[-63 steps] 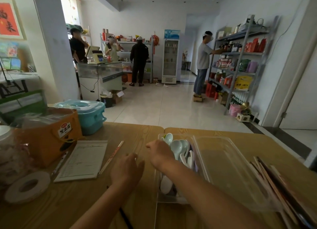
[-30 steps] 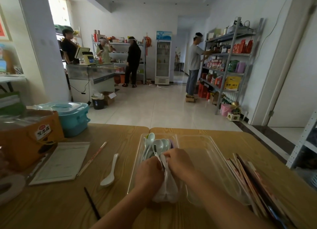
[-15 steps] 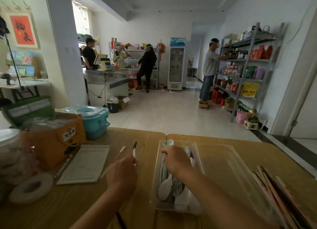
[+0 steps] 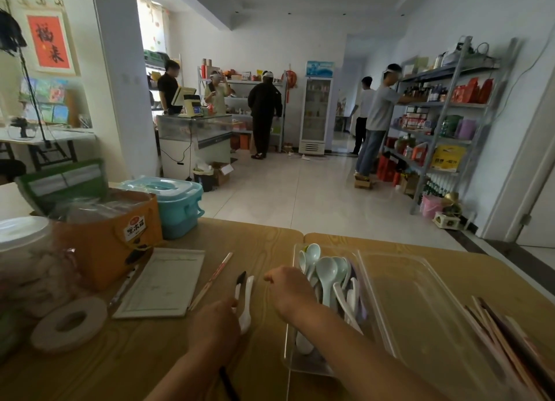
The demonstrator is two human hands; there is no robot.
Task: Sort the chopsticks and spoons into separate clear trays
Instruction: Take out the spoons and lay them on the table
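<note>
At my left hand's (image 4: 216, 328) curled fingers (image 4: 231, 304) is a white spoon (image 4: 247, 304), gripped near its bowl with the handle pointing away from me. A thin black-tipped piece (image 4: 241, 277) stands just beside the handle, and I cannot tell whether it is a chopstick or part of another spoon. My right hand (image 4: 288, 289) is just to the right, knuckles up, over the left rim of the narrow clear tray (image 4: 289, 355). Its fingers are tucked out of sight, so I cannot tell whether they hold anything. That tray holds a heap of spoons (image 4: 326, 274), pale green and white, bowls toward the far end. Against its right side sits a wider clear tray (image 4: 420, 295). Right of that, near the table's edge, lies a bundle of chopsticks (image 4: 504, 340), brown and dark, outside both trays. 1 more chopstick (image 4: 211, 280), pale with red marks, lies on the wooden table (image 4: 270, 232) left of my left hand, along the edge of a notepad (image 4: 163, 282). 1 black stick (image 4: 228, 385) shows beside my left arm. A pen (image 4: 123, 286) lies at the notepad's other side, with a roll of white tape (image 4: 69, 322) nearer me. Behind them stand an orange box (image 4: 108, 238) and a teal lidded tub (image 4: 177, 205). Across the tiled floor (image 4: 300, 196), several people (image 4: 264, 109) stand by a counter (image 4: 195, 130) and metal shelves (image 4: 444, 115).
</note>
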